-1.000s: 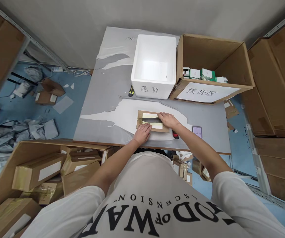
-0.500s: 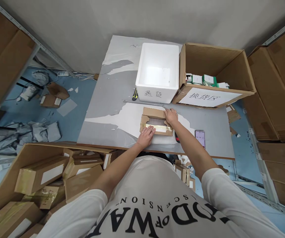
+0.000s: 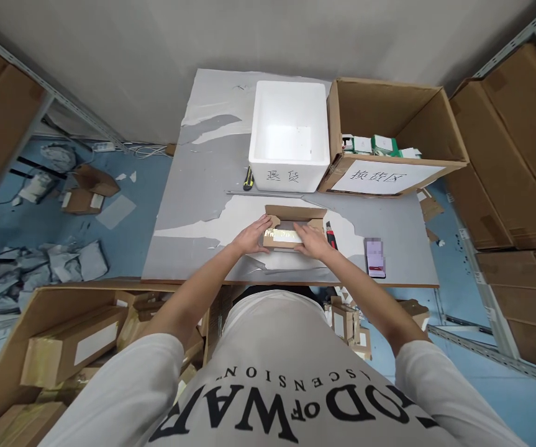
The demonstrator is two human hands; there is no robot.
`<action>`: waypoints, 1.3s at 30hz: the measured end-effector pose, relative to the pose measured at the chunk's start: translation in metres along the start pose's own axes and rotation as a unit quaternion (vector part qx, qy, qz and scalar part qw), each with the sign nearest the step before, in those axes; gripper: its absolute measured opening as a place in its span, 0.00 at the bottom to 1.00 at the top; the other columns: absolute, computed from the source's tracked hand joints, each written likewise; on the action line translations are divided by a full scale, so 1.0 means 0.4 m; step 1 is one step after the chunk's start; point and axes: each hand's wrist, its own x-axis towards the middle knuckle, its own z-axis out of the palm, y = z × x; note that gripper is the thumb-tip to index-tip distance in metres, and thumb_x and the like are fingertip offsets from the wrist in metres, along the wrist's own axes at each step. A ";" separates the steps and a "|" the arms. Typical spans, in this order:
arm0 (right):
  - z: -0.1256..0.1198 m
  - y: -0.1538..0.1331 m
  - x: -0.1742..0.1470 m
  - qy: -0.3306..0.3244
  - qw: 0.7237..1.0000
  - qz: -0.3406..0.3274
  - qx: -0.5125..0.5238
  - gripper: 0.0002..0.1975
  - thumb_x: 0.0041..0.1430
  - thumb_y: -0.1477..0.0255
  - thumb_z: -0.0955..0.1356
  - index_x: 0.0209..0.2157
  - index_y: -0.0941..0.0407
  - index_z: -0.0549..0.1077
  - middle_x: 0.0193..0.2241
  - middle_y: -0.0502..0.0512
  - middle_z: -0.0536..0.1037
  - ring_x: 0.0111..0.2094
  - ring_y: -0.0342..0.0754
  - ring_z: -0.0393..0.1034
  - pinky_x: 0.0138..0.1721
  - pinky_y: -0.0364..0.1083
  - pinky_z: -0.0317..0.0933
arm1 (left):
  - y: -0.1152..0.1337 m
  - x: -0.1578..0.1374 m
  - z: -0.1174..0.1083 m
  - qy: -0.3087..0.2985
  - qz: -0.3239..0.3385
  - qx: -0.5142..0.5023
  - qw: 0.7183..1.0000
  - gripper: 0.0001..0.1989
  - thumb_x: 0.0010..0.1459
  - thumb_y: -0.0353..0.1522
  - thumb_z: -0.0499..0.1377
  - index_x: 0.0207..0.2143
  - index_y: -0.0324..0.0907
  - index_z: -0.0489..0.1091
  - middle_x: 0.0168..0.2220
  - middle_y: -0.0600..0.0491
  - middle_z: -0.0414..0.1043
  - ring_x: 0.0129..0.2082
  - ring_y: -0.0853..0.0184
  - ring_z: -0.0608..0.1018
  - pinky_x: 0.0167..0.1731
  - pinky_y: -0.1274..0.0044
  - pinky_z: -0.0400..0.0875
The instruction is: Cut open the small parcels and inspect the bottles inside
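A small brown cardboard box (image 3: 295, 214) lies opened on the table in front of me, its far flap raised and its end flaps apart. Shiny clear tape and a white label are on its near flap. My left hand (image 3: 253, 237) grips the box's left end, fingers along the side and thumb near the front corner. My right hand (image 3: 313, 241) is closed over the near flap, right of the label. Just right of the box lies a red and black utility knife (image 3: 330, 236). What is inside the box is mostly hidden.
Behind the box stand a white foam bin (image 3: 290, 177) and a large carton (image 3: 398, 177) holding several green and white packs. A yellow and black utility knife (image 3: 248, 180) lies by the bin. A phone (image 3: 374, 257) rests at right. A big carton of parcels (image 3: 76, 341) stands front left.
The box's flaps have opened outward, and its far flap now stands up. My left hand moved from the front to the left end; my right hand came from the far edge to the near flap.
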 end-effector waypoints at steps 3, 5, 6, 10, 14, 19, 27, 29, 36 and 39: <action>-0.004 -0.021 0.011 -0.032 0.997 0.066 0.008 0.24 0.54 0.64 0.72 0.50 0.58 0.67 0.44 0.62 0.73 0.45 0.56 0.67 0.43 0.49 0.58 | -0.008 0.002 0.022 0.029 -0.010 -0.021 0.999 0.52 0.39 0.45 0.71 0.62 0.34 0.54 0.64 0.34 0.54 0.66 0.52 0.54 0.61 0.62 0.59; 0.002 -0.040 -0.001 -0.028 0.997 0.073 -0.002 0.18 0.55 0.65 0.71 0.45 0.57 0.69 0.42 0.60 0.74 0.43 0.54 0.68 0.41 0.48 0.57 | -0.007 -0.005 0.034 0.038 -0.014 -0.030 0.999 0.52 0.39 0.44 0.71 0.62 0.34 0.53 0.64 0.34 0.54 0.66 0.53 0.54 0.61 0.62 0.59; 0.009 -0.051 -0.011 -0.018 0.997 0.076 -0.011 0.15 0.56 0.66 0.71 0.43 0.57 0.69 0.41 0.59 0.74 0.43 0.54 0.68 0.41 0.48 0.56 | -0.006 -0.010 0.038 0.040 -0.017 -0.034 0.998 0.52 0.39 0.44 0.71 0.62 0.34 0.53 0.64 0.34 0.54 0.66 0.53 0.54 0.61 0.61 0.59; 0.048 -0.090 -0.061 0.024 0.995 0.083 -0.058 0.06 0.63 0.71 0.64 0.40 0.57 0.70 0.36 0.59 0.76 0.39 0.53 0.68 0.41 0.48 0.53 | -0.007 -0.021 0.046 0.039 -0.023 -0.048 0.998 0.52 0.40 0.41 0.71 0.63 0.34 0.51 0.65 0.35 0.51 0.67 0.53 0.53 0.63 0.61 0.56; 0.085 -0.090 -0.089 0.052 0.991 0.042 -0.112 0.15 0.65 0.78 0.56 0.38 0.56 0.72 0.36 0.60 0.76 0.39 0.52 0.67 0.38 0.48 0.52 | -0.007 -0.005 0.045 0.033 -0.028 -0.060 0.997 0.48 0.45 0.37 0.68 0.64 0.34 0.50 0.65 0.37 0.51 0.67 0.53 0.52 0.63 0.62 0.56; 0.155 -0.084 -0.123 0.103 0.985 0.013 -0.137 0.18 0.64 0.78 0.57 0.52 0.58 0.69 0.55 0.64 0.70 0.54 0.54 0.62 0.50 0.51 0.53 | -0.003 0.010 0.045 0.021 -0.032 -0.081 0.996 0.47 0.44 0.37 0.67 0.64 0.35 0.50 0.66 0.38 0.49 0.67 0.52 0.52 0.63 0.61 0.57; 0.185 -0.098 -0.162 0.058 0.997 0.015 -0.040 0.35 0.60 0.63 0.65 0.65 0.63 0.53 0.67 0.67 0.49 0.67 0.61 0.41 0.64 0.59 0.40 | 0.011 -0.001 -0.009 -0.056 -0.017 -0.029 0.998 0.47 0.47 0.36 0.62 0.65 0.32 0.45 0.67 0.36 0.43 0.68 0.52 0.47 0.64 0.60 0.52; 0.150 -0.092 -0.161 0.051 0.999 0.014 -0.002 0.29 0.64 0.65 0.59 0.63 0.62 0.57 0.66 0.65 0.53 0.66 0.58 0.45 0.63 0.57 0.44 | 0.028 0.004 -0.046 -0.098 -0.030 0.012 0.995 0.45 0.47 0.36 0.60 0.65 0.32 0.47 0.67 0.36 0.45 0.67 0.51 0.49 0.63 0.58 0.50; -0.013 -0.101 -0.088 -0.028 0.996 0.082 0.037 0.23 0.62 0.78 0.57 0.57 0.56 0.67 0.56 0.61 0.70 0.53 0.53 0.68 0.51 0.49 0.63 | 0.176 0.067 -0.091 -0.038 -0.006 0.112 0.993 0.19 0.60 0.35 0.50 0.51 0.39 0.68 0.53 0.43 0.69 0.55 0.56 0.69 0.60 0.60 0.53; -0.057 -0.120 -0.033 -0.124 0.988 0.092 -0.009 0.21 0.61 0.82 0.58 0.51 0.58 0.72 0.49 0.63 0.75 0.48 0.54 0.72 0.46 0.48 0.64 | 0.226 0.114 -0.072 -0.090 0.063 0.121 0.987 0.14 0.59 0.32 0.51 0.43 0.37 0.73 0.43 0.43 0.75 0.47 0.59 0.75 0.53 0.66 0.60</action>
